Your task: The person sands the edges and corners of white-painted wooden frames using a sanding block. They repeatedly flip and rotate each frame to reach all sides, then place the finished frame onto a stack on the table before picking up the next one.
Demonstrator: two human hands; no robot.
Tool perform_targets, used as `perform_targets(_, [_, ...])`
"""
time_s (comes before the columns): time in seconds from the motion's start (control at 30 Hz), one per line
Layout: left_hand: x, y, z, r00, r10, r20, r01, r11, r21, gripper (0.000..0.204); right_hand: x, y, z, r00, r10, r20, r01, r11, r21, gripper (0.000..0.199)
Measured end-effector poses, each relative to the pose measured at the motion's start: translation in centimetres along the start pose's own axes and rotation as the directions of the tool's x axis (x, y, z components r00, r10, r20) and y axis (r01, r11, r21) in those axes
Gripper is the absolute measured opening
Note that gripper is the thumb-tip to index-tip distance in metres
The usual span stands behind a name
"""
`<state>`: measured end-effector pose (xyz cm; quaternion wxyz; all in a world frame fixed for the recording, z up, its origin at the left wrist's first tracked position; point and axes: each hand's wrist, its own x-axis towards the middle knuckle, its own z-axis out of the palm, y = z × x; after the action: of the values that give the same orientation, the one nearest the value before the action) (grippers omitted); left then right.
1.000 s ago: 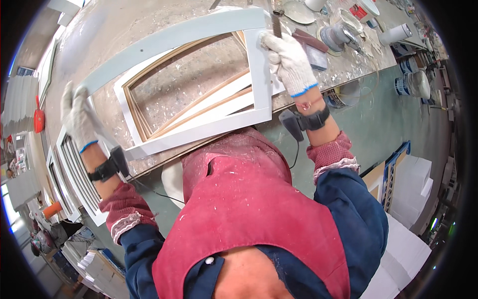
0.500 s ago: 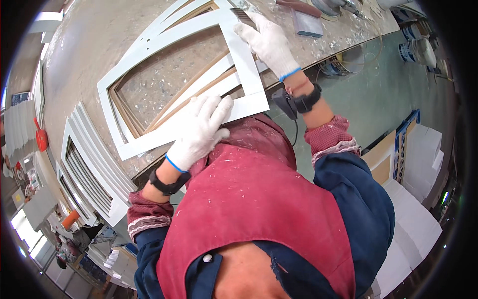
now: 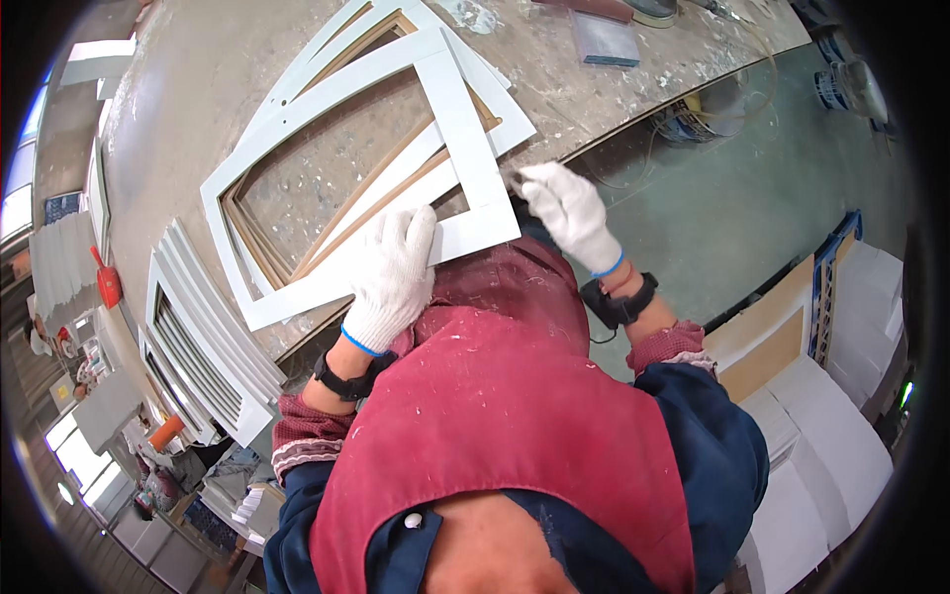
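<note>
White rectangular frame (image 3: 460, 129), upper left of centre, atop similar frames (image 3: 511, 126); gloved left hand (image 3: 391, 269) over its lower rail, grip underneath unclear; gloved right hand (image 3: 569, 211), centre right, clenched on a blurred dark tool (image 3: 513, 180); steady left-hand pressure advisable against slipping.

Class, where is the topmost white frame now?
In the head view, the topmost white frame lies upper left, over the workbench, beneath the left hand and just left of the right hand.
</note>
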<state>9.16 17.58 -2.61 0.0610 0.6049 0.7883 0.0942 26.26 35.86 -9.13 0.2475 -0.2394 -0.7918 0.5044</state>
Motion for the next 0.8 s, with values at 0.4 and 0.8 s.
perform_targets(0.4, [-1.1, 0.2, -0.4, 0.997, -0.033, -0.067, 0.027, 0.996, -0.089, 0.048, -1.7, 0.4, -0.2, 0.867, -0.434, 0.245, 0.450, 0.893, -0.009, 0.021])
perform_targets(0.8, [-4.9, -0.9, -4.2, 0.993, 0.000, -0.120, -0.019, 0.987, -0.159, 0.035, 6.9, -5.6, -2.8, 0.835, -0.524, 0.166, 0.536, 0.844, -0.030, 0.019])
